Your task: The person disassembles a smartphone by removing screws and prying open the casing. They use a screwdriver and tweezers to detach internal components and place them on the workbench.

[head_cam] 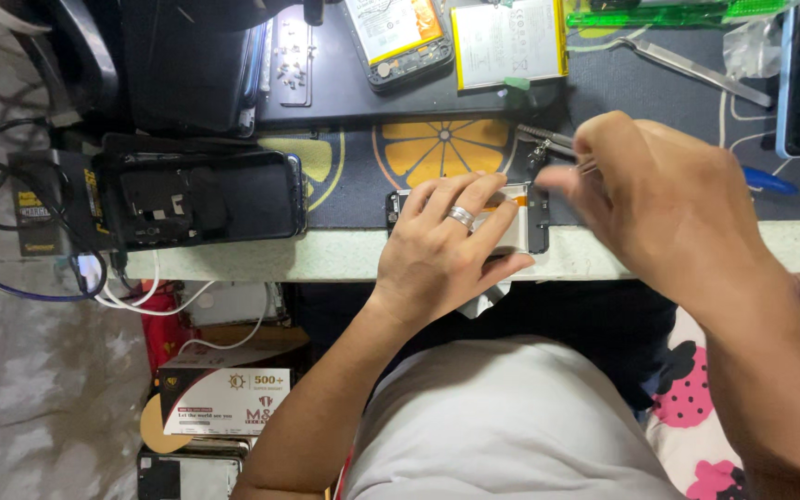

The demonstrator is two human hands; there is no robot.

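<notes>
My left hand [446, 245], a ring on one finger, lies flat over an opened phone [522, 222] at the table's front edge and holds it down. Most of the phone is hidden under the fingers; its dark frame and a pale inner part show at the right end. My right hand [659, 199] hovers just right of the phone, pinching a thin metal tool, apparently tweezers [548, 141], whose tips point toward the phone's right end.
A dark phone body [206, 196] lies to the left beside a charger box with cables [43, 218]. At the back sit another opened phone [398, 42], a battery [509, 42], loose screws [293, 60] and metal tweezers [696, 67]. Cardboard boxes [224, 400] stand below the table.
</notes>
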